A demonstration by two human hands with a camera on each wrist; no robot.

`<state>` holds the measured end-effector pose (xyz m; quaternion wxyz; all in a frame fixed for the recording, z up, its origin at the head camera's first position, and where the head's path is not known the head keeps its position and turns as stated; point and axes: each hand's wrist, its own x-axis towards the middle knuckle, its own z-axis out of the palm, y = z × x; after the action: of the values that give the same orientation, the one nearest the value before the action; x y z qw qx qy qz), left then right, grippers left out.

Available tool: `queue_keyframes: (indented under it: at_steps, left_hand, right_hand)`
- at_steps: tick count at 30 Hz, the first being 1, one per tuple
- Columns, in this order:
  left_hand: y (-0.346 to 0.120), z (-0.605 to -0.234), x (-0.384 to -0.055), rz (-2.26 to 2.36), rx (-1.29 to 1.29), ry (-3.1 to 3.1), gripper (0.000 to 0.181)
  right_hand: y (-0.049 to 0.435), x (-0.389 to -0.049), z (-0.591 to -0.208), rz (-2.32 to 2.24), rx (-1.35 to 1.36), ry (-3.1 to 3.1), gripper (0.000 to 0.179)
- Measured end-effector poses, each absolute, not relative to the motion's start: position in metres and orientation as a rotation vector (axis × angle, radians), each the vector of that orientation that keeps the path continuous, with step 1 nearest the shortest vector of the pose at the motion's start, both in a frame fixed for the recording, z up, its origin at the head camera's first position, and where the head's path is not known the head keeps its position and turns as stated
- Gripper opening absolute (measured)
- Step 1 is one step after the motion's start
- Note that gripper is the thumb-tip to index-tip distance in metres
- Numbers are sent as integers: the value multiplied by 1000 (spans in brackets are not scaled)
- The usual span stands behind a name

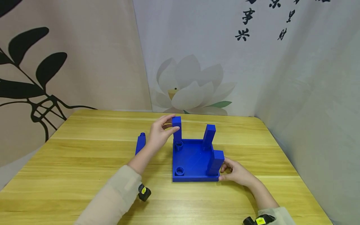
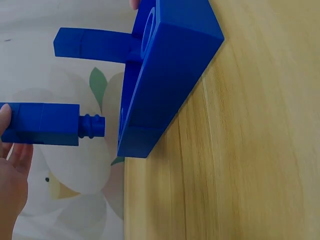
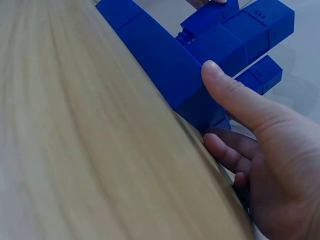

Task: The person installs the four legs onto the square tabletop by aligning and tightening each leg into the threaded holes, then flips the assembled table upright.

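A square blue tabletop, upside down with a raised rim, lies on the wooden table. Two blue legs stand in its right corners, the far leg and the near leg. My left hand pinches another blue leg by its upper end. In the left wrist view its threaded end points at the far left corner, with a gap between them. My right hand grips the near right corner, thumb on one side and curled fingers on the other.
A loose blue leg lies left of the tabletop, partly behind my left forearm. The near left socket shows as a round ring. Behind the wooden table hangs a printed cloth.
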<state>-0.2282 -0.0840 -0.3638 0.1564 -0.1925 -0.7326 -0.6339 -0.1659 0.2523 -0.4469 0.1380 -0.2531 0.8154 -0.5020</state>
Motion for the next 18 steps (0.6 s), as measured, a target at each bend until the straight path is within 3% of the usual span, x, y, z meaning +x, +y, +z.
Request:
queue_keyframes:
  at_steps: [18]
  left_hand:
    - [-77, -382, -236, -1798, -558, -2142, 45]
  right_hand:
    - [256, -168, -451, -1409, -729, 2397, 58]
